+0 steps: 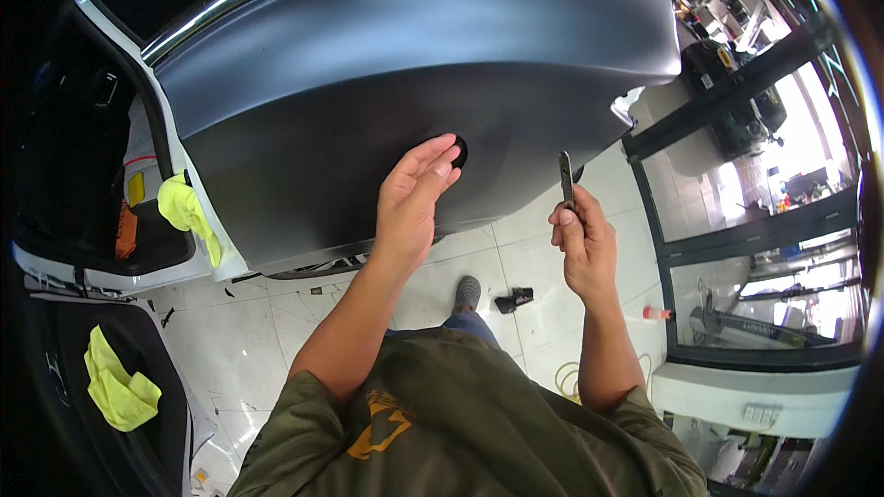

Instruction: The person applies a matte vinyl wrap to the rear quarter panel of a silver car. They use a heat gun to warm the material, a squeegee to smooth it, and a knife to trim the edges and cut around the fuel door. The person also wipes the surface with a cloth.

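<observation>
My left hand (414, 193) is at the dark grey car panel (304, 166), its slightly bent fingers extended over a round black shape (461, 156), mostly hidden behind them; I cannot tell whether that is an opening or a separate piece. My right hand (582, 244) grips a slim metal cutter (565, 179), held upright beside the panel's lower right part. A glossier blue-grey band (414, 18) runs along the panel above my hands.
Yellow-green cloths hang on the white door-opening edge (189, 216) and lie on black trim (123, 382) at lower left. Below are the tiled floor (221, 331), a small black item (514, 299) and my foot. Dark-framed glass (755, 294) stands at right.
</observation>
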`<action>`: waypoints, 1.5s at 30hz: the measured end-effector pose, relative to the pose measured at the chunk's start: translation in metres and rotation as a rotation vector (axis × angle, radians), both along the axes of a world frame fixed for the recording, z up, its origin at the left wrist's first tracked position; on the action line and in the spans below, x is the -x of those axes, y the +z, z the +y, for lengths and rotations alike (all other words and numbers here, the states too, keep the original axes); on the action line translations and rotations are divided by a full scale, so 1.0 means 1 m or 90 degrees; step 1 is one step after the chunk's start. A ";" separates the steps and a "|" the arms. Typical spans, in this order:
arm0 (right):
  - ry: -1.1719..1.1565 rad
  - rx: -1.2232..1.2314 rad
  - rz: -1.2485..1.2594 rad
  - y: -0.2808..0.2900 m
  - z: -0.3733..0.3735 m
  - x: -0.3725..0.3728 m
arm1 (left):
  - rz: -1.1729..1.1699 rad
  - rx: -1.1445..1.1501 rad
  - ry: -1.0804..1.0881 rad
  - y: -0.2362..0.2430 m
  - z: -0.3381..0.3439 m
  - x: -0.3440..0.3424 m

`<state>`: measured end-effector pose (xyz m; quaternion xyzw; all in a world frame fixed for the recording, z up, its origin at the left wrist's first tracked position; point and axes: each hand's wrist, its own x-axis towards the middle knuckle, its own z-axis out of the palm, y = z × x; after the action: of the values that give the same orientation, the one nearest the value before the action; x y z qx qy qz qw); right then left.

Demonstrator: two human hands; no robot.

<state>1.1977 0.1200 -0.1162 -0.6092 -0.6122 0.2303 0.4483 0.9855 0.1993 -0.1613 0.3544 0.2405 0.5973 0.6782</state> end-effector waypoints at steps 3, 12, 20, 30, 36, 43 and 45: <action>-0.027 -0.011 0.013 -0.003 -0.019 0.022 | 0.016 -0.012 -0.055 -0.011 0.000 0.000; -0.148 0.133 0.122 -0.047 -0.061 0.001 | 0.352 -0.099 0.041 -0.024 -0.010 -0.009; -0.048 0.127 0.119 -0.057 -0.013 0.007 | 0.350 -0.071 0.014 -0.023 -0.004 -0.011; 0.155 -0.033 0.008 -0.029 0.052 0.015 | 0.170 0.003 0.140 0.002 -0.017 -0.005; 0.275 -0.130 -0.202 0.010 0.070 -0.011 | 0.753 -0.352 0.509 0.011 -0.024 -0.001; 0.359 -0.176 -0.259 0.039 0.088 0.007 | 1.089 -0.439 0.571 -0.015 -0.011 0.005; 0.361 -0.175 -0.235 0.039 0.087 0.009 | 1.037 -0.445 0.571 -0.014 -0.014 0.003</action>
<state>1.1892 0.2070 -0.0769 -0.3807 -0.8525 0.1469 0.3266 0.9824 0.1853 -0.1751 0.7130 0.5549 0.4099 -0.1253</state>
